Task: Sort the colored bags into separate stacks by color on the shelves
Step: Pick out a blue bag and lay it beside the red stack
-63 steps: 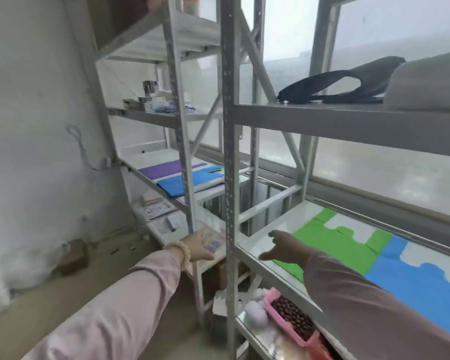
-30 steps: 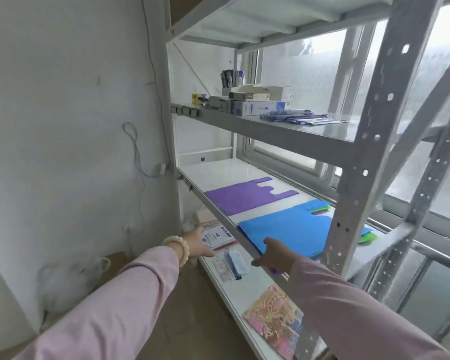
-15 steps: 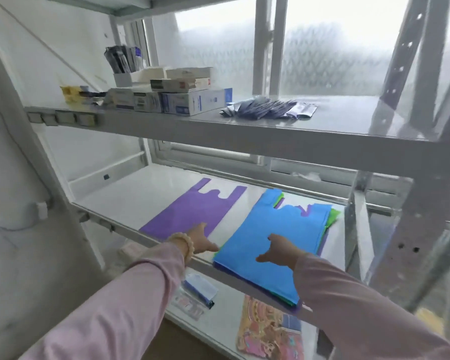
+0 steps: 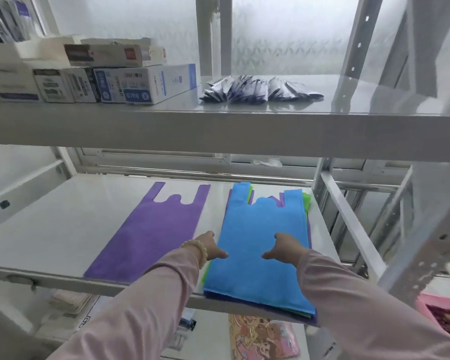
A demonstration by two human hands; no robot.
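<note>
A mixed pile of flat bags lies on the right of the white middle shelf [image 4: 50, 229], with a blue bag [image 4: 260, 245] on top and green [image 4: 307, 201] and purple edges showing under it. A single purple bag [image 4: 153, 232] lies flat to its left. My left hand [image 4: 211, 246] rests at the blue bag's left edge, thumb on the bag. My right hand [image 4: 283, 246] lies on the blue bag's middle right, thumb spread toward the left. The fingers of both hands point away and are mostly hidden.
The upper shelf [image 4: 218, 126] hangs close above and carries several boxes [image 4: 130, 84] and a fan of dark sachets [image 4: 257, 89]. A grey upright post [image 4: 426, 242] stands at the right. Below are a colourful printed packet [image 4: 263, 336] and a pink tray [image 4: 442, 315].
The view swung from the right-hand shelf unit to this one and closed in. Both hands went from the shelf's front edge onto the blue bag on the pile.
</note>
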